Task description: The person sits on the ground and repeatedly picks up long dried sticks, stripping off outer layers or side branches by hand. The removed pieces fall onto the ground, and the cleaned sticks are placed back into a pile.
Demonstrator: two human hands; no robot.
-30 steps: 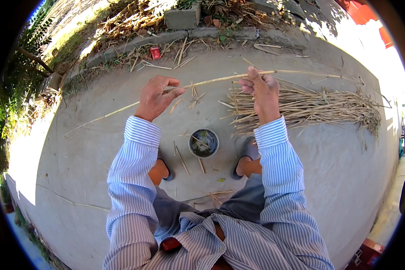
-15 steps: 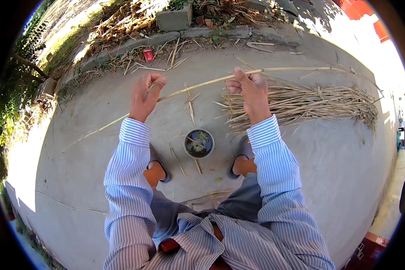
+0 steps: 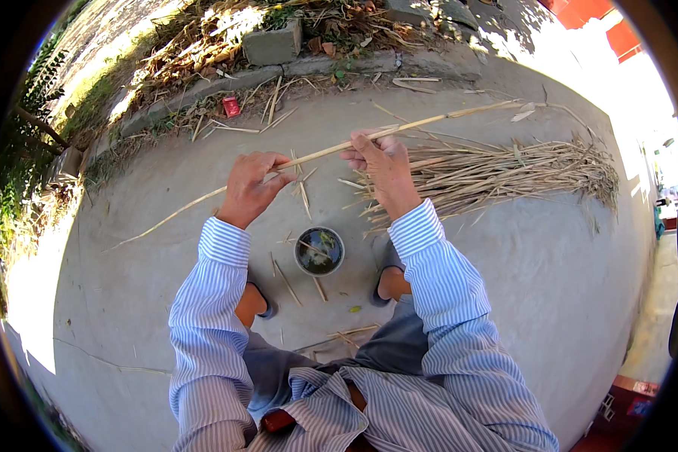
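Note:
A long, thin, pale dry stalk point(image 3: 322, 154) runs slantwise in front of me, its thin left end low and its right end far and high. Near its middle, my left hand point(image 3: 252, 188) closes on it between thumb and fingers. My right hand point(image 3: 386, 172) pinches the same stalk a short way to the right, thumb against the bent fingers. Between my feet on the ground stands a round bowl point(image 3: 342, 255) of dark water with a bit of stalk and green scraps in it. A large bundle of similar dry stalks point(image 3: 505, 173) lies to the right, beyond my right hand.
Short stalk pieces point(image 3: 286, 282) lie scattered around the bowl and farther off. A low kerb point(image 3: 203, 94) with dry leaves and a concrete block point(image 3: 273, 44) borders the far side. A small red packet point(image 3: 231, 106) lies by the kerb.
Both hands have come lower in view, the right one also leftward, nearer the left hand. The stalk's right part now slants up more steeply. The view has shifted slightly.

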